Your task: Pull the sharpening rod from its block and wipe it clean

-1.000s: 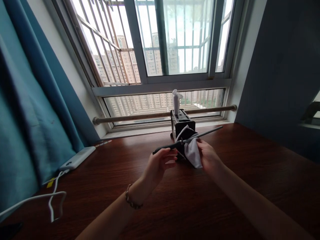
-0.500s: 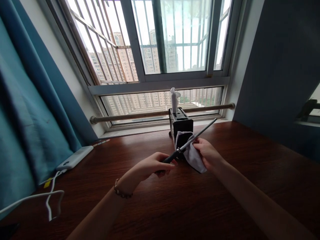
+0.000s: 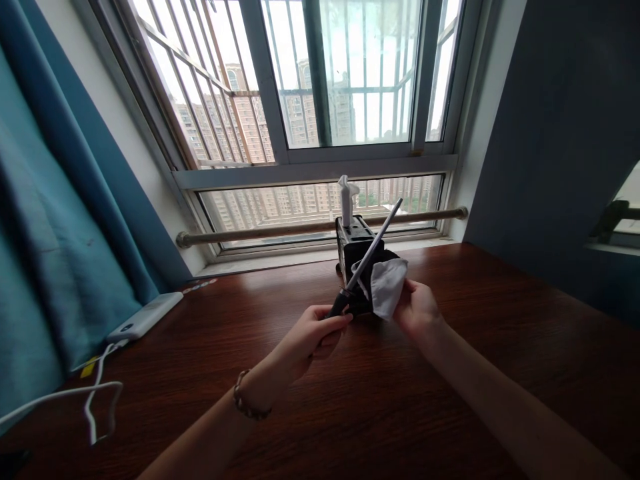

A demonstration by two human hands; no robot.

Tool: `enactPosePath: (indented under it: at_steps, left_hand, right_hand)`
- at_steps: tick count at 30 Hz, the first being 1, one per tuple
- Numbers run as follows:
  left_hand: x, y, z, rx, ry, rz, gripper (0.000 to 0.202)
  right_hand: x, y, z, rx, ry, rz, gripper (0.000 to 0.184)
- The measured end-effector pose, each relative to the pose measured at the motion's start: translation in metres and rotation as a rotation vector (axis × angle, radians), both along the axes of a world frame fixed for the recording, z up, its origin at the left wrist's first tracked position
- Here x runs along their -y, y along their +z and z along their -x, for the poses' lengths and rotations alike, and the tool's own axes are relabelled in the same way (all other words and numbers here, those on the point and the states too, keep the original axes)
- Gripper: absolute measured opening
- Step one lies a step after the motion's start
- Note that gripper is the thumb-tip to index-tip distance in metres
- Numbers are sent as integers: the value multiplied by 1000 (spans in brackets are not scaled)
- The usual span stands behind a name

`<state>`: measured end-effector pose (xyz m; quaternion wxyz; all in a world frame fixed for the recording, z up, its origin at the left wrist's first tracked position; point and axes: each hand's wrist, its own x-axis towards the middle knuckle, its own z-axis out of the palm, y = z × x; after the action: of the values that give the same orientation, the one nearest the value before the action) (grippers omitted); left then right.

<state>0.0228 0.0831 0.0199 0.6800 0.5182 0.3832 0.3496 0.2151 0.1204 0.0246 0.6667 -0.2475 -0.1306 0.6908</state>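
My left hand (image 3: 311, 335) grips the dark handle of a long thin metal rod (image 3: 373, 249), which tilts up and to the right. My right hand (image 3: 417, 308) is closed on a white cloth (image 3: 386, 287) held against the rod's lower part. Just behind both hands a black box (image 3: 356, 247) stands on the dark wooden table (image 3: 380, 407), with a white tissue (image 3: 345, 198) sticking out of its top.
A white power bank (image 3: 145, 316) with a white cable (image 3: 75, 393) lies at the table's left edge beside a teal curtain (image 3: 55, 220). The barred window (image 3: 320, 100) and a metal rail (image 3: 280, 230) run behind the box. A blue-grey wall (image 3: 555, 133) stands at the right.
The rod has swung from nearly level to steeply tilted upward. My right hand with the cloth has shifted along it, and the cloth is bunched higher.
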Motion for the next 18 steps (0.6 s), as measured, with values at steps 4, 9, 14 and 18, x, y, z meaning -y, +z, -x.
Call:
enactPosePath:
  at_steps: [4,9,14,18]
  left_hand:
    - [-1,-6,-4,-6,13,-8,29]
    - [-1,-8,-6,56,64,10,29]
    - [1,-8,-7,103,80,45,31]
    - [3,-9,-10,96,106,17,30]
  right_hand:
    - [19,7,10,-140,92,-13,25]
    - [30,3,19,164,-24,-240,38]
    - [22,-9,20,410,-293,-300,51]
    - [17,-14,19,375,-168,-283,39]
